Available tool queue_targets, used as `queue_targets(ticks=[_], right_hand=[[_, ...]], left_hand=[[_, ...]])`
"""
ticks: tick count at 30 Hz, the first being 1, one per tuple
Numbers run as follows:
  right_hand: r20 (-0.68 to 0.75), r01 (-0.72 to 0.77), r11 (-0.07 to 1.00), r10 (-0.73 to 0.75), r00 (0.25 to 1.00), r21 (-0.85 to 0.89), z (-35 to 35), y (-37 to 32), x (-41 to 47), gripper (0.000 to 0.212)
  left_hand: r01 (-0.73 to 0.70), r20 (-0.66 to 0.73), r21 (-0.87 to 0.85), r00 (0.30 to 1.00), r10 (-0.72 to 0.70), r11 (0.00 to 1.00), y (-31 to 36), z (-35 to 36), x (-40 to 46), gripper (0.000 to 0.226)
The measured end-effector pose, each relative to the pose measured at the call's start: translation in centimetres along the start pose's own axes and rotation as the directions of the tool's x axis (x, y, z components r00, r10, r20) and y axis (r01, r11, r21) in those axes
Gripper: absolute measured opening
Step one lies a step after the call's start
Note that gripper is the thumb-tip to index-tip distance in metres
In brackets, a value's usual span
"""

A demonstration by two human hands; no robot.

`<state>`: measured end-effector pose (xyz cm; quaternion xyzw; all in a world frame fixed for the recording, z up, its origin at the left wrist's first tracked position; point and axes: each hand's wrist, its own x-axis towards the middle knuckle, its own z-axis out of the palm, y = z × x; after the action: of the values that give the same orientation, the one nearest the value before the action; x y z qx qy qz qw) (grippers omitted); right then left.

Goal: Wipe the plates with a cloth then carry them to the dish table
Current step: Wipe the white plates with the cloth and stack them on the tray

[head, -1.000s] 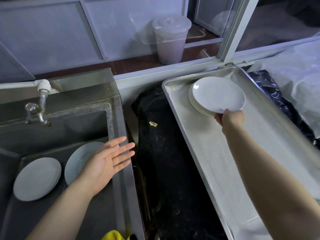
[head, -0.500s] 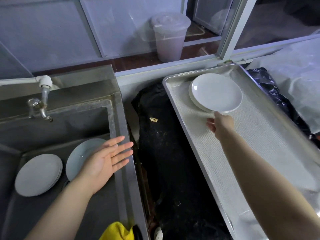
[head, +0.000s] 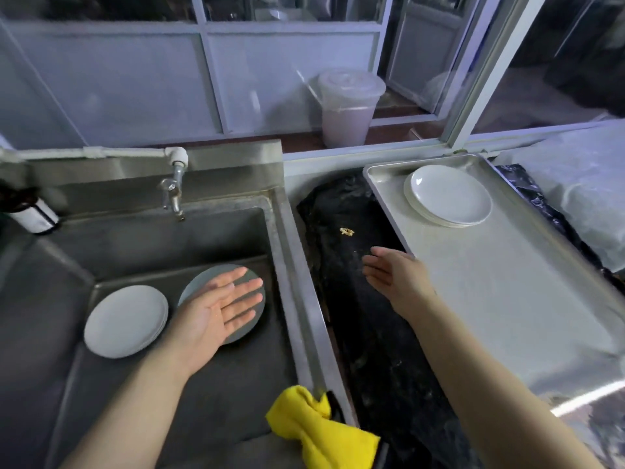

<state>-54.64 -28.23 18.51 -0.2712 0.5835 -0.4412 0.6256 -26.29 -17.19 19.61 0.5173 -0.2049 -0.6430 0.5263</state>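
Plates (head: 449, 194) on tray (head: 507, 282), beyond empty right hand (head: 392, 274).

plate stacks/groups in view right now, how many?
3. One stack of plates on the sink floor at left; a single plate beside it, partly under the open left hand; one stack at the tray's far end. Plates per stack cannot be counted.

Dull brushed-metal sink (head: 291, 211), matt metal tray (head: 507, 299), glossy plates (head: 449, 194), soft yellow cloth (head: 318, 431)
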Motion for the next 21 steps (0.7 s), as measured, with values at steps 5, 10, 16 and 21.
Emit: queue_targets(ticks=[5,10,16,21], right_hand=[[0.132,-0.039,0.994,0.052,0.99,-0.1,7.5,4.5,-5.9,0.014],[0.198,-0.118,0.982,0.146,0.969,-0.146,14.0,10.3,-9.7,0.01],[0.227,-0.25,0.928,0.316,0.921,-0.277,19.4,17.7,-11.4,0.011],[0.16,-0.334,0.849,0.427,0.89,-0.41,23.4,23.2,-9.3,0.003]], left_hand=[[-0.069,-0.049,-0.08,0.997,0.065,0.994,1.3,-8.8,-5.0,0.029],[-0.101,-0.141,-0.129,0.986,0.083,0.986,1.1,-17.8,-9.6,0.03],[-0.061,-0.283,-0.227,0.959,-0.005,0.972,-1.0,-26.3,-12.8,0.032],[-0.047,-0.419,-0.256,0.906,-0.067,0.965,-2.4,-29.9,-13.2,0.032]])
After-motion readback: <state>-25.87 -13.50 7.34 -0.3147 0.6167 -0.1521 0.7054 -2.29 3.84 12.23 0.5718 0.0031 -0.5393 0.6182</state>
